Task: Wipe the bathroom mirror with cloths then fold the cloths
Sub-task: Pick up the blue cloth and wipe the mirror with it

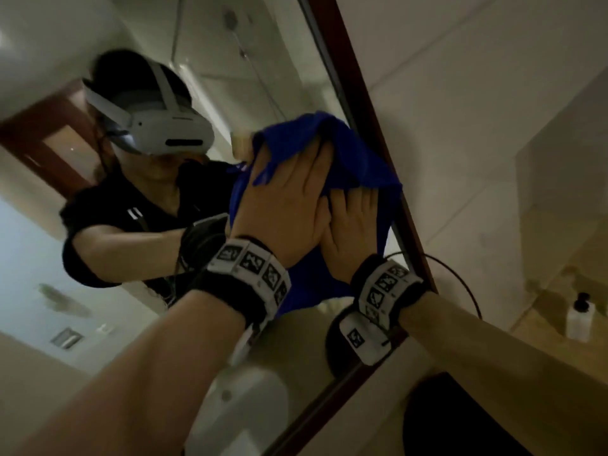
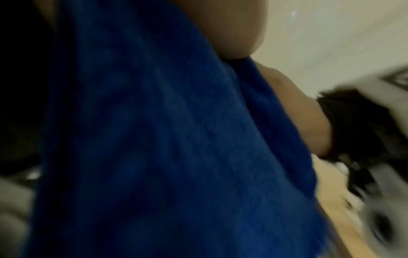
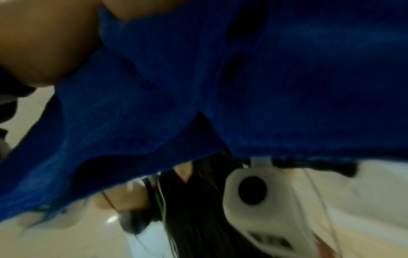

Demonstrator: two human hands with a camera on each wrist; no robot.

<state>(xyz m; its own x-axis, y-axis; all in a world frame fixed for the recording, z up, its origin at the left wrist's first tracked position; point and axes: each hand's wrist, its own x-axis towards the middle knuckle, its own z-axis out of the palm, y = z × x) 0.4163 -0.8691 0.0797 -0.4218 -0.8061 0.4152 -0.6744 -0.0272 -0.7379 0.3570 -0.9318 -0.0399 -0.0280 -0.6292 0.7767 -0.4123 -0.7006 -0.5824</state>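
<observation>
Against the mirror (image 1: 204, 77) near its right edge, blue cloth (image 1: 362, 159) bunched on the glass, my left hand (image 1: 286, 205) flat, fingers straight, pressing it, my right hand (image 1: 348, 232) flat beside, touching the left, soap bottle (image 1: 579, 319) beyond the frame.

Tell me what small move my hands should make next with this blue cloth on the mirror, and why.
Probably slide the blue cloth left, away from the frame. Your left hand and right hand both press it flat against the mirror, right beside the dark wooden frame, so that edge is covered. A wide stretch of glass to the left is not under the cloth.
</observation>
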